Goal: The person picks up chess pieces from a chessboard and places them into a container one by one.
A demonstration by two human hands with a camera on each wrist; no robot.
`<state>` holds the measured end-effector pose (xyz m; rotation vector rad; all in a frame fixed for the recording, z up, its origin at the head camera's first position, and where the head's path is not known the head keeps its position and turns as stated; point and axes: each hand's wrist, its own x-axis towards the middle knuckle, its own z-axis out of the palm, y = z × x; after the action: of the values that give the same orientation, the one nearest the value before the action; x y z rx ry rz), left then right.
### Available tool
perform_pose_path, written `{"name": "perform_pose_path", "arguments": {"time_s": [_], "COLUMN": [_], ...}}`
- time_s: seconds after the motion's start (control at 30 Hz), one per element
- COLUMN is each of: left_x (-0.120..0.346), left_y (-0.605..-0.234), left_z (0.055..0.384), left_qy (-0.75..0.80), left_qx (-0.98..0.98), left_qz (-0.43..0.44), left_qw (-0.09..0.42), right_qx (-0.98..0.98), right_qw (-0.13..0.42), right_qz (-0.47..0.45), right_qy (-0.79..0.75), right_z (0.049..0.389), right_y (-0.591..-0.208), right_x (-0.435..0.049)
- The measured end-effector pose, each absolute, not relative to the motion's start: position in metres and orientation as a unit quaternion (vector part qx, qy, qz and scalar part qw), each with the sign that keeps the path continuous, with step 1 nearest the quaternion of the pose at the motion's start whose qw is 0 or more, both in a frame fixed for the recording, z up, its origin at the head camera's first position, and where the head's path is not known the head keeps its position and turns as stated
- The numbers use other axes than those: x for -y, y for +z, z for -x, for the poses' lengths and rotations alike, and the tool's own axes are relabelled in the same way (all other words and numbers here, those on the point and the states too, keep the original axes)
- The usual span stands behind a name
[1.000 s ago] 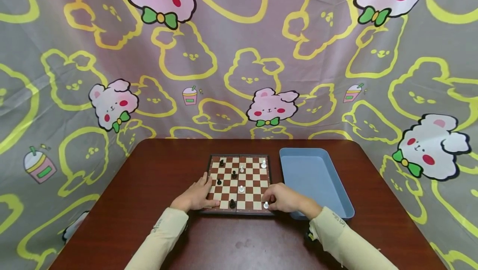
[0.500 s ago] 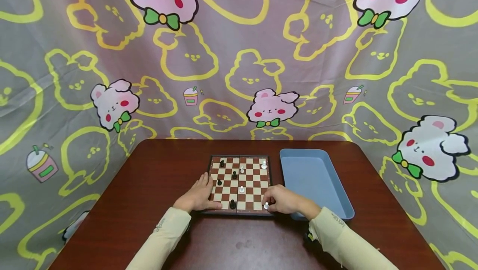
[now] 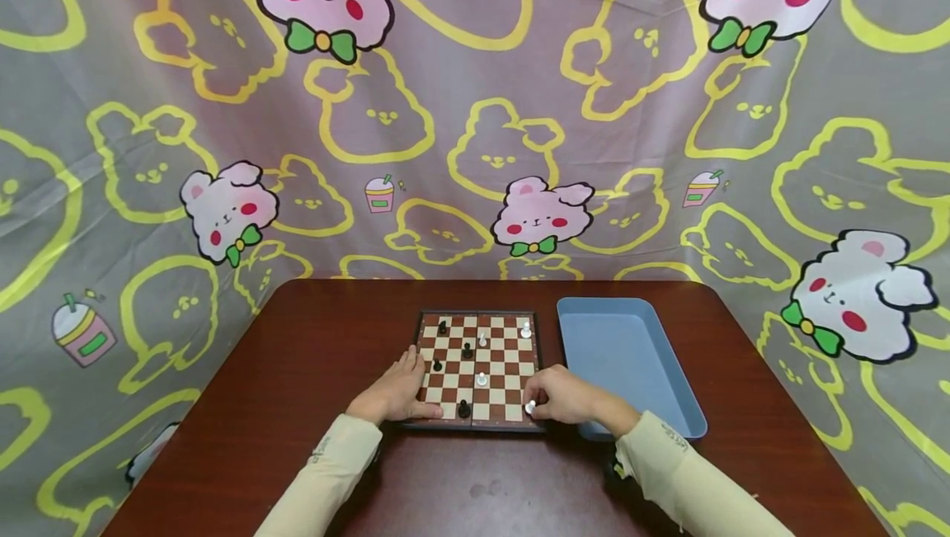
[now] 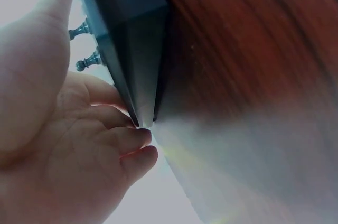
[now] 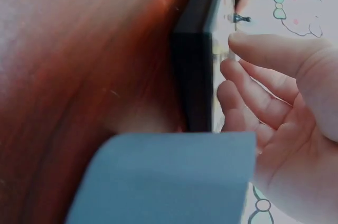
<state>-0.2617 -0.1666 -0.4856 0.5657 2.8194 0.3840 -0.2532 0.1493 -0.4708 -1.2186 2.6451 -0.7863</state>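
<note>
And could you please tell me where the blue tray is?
In the head view, the blue tray lies on the table, immediately right of the chessboard.

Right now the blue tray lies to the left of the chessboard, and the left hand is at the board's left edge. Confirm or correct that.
Wrong side: the blue tray lies to the right of the chessboard, as the head view shows. The left hand is at the board's left edge.

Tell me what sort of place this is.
Probably an indoor space curtained off for recording: grey fabric printed with cartoon animals hangs behind and on both sides of a dark reddish-brown table, which bears a brown-and-cream checkered chessboard.
</note>
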Motion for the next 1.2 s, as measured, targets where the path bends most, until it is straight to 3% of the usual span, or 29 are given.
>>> {"name": "perform_pose_path", "arguments": {"time_s": [0.7,1.2], "left_x": [0.165,0.166], "left_y": [-0.485,-0.487], "left_z": [0.264,0.263], "left_qy": [0.137,0.139], "left_qx": [-0.966,-0.966], "left_qz": [-0.184,-0.184], "left_qw": [0.115,0.120], "right_qx": [-0.895,-0.912], "right_qw": [0.090,0.060], "right_qz": [0.339,0.305], "right_qy": [-0.276,-0.268], "right_z": [0.279,0.305], "right_y": [-0.436,-0.435], "right_x": [-0.178,-0.204]}}
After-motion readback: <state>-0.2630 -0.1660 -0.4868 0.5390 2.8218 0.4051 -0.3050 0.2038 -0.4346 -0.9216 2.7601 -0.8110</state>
